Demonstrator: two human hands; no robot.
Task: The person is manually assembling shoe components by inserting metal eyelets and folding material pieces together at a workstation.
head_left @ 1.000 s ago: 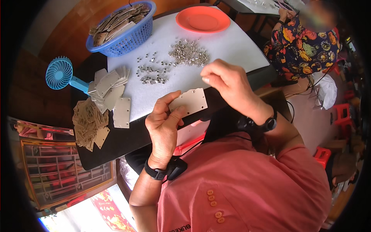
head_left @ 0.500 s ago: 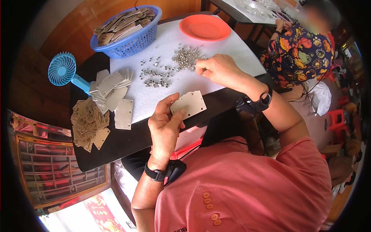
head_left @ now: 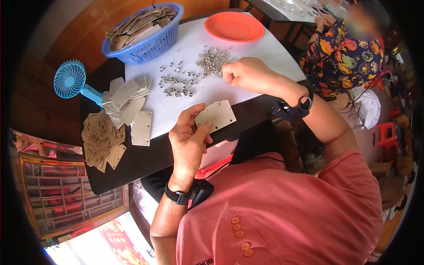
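Note:
Between thumb and fingers, my left hand (head_left: 187, 137) grips a pale flat card (head_left: 221, 115) with small holes along its edge, over the near table edge. My right hand (head_left: 249, 76) is at the near right side of a heap of small silvery metal pieces (head_left: 213, 62). Its fingers are curled together, and what they pinch, if anything, is hidden. More small metal pieces (head_left: 179, 84) lie scattered to the left of the heap on a white sheet (head_left: 274, 57). Pale cards (head_left: 128, 97) are spread left of them, with a pile of brownish cards (head_left: 99, 139) nearer me.
A blue basket (head_left: 152, 49) full of flat brownish pieces stands at the far left. An orange-red plate (head_left: 234, 27) sits at the back. A blue handheld fan (head_left: 70, 79) lies by the left edge. Another person (head_left: 344, 62) sits at a table to the far right.
My right hand has shifted very slightly left and up beside the metal pieces. The card in my left hand is tilted a little differently.

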